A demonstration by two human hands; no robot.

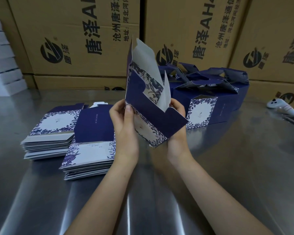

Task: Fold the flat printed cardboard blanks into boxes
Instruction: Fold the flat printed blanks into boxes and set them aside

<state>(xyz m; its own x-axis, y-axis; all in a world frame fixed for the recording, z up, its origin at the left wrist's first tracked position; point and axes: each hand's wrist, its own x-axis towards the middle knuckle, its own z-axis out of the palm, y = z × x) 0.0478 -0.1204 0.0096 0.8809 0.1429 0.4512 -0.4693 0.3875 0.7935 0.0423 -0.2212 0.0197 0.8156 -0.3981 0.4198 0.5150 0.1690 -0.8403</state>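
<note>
Partway: folded boxes point(204, 112) centre right, two stacks of flat blanks point(90, 155) frame left unfolded, half-opened blank point(148, 106) mid-frame gripped by fingers point(176, 103) of left hand point(124, 126) and right hand point(178, 112).

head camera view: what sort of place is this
Likely a packing workshop or warehouse: stacked brown shipping cartons line the back, and a stainless steel worktable holds stacks of flat printed box blanks and finished folded boxes.

steel table point(227, 167) | brown printed cartons point(78, 39) behind | white stack point(3, 61) left
</note>
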